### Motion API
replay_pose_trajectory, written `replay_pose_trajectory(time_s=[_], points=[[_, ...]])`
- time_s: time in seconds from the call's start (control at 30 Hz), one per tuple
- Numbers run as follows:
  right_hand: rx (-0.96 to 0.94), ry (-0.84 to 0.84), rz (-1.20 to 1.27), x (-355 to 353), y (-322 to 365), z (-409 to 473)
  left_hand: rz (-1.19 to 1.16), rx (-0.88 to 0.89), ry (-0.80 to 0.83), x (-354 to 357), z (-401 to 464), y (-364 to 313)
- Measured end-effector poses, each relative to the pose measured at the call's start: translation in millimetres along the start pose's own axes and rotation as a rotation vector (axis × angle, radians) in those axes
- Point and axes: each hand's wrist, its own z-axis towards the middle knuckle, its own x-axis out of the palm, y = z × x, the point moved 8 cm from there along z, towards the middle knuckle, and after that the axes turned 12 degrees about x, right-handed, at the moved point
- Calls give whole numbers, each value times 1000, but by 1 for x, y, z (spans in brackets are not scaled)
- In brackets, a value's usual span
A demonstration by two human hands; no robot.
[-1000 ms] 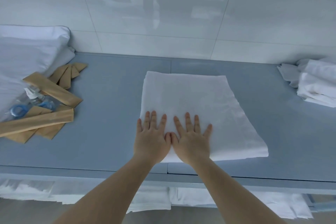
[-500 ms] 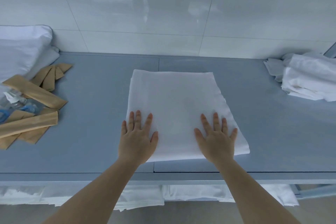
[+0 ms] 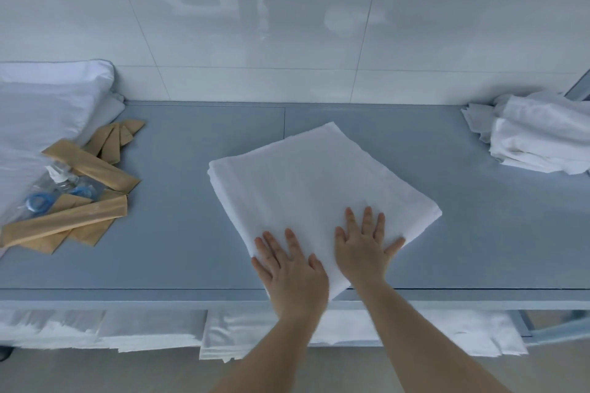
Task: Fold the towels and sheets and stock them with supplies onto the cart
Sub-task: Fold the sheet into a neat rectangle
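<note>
Hands flat with fingers straight, left hand (image 3: 292, 277) and right hand (image 3: 362, 252) covering folded towel's (image 3: 313, 182) near corner; grip unclosed

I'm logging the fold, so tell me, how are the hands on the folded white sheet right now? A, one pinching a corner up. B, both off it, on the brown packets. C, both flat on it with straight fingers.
C: the left hand and right hand both lie flat with straight fingers on the near part of the folded white sheet.

Your way is open on bare desk (image 3: 178, 201) between paper packets (image 3: 92, 166) left and folded sheet (image 3: 313, 188).
</note>
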Motion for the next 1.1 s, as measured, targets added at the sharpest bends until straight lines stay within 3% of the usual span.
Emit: replay_pose_trajectory(time_s=[0.13, 0.5, 0.63, 0.77, 0.83, 0.97, 1.1], points=[[176, 3, 106, 6, -3, -9, -51, 7, 2, 7, -16, -13], [-114, -66, -114, 0, -10, 31, 215, 159, 51, -50, 118, 75], [-264, -49, -153, -5, -9, 47, 200, 215, 109, -44, 131, 88], [-376, -45, -178, -11, -2, 58, 152, 153, 85, -29, 110, 100], [-356, -72, -193, -15, 2, 55, 148, 123, 47, -29, 101, 103], [-106, -49, -76, -4, -14, 28, 125, 107, 31, -33, 90, 113], [-121, 19, -99, 8, -7, 6, 120, 97, 11, -36, 77, 131]])
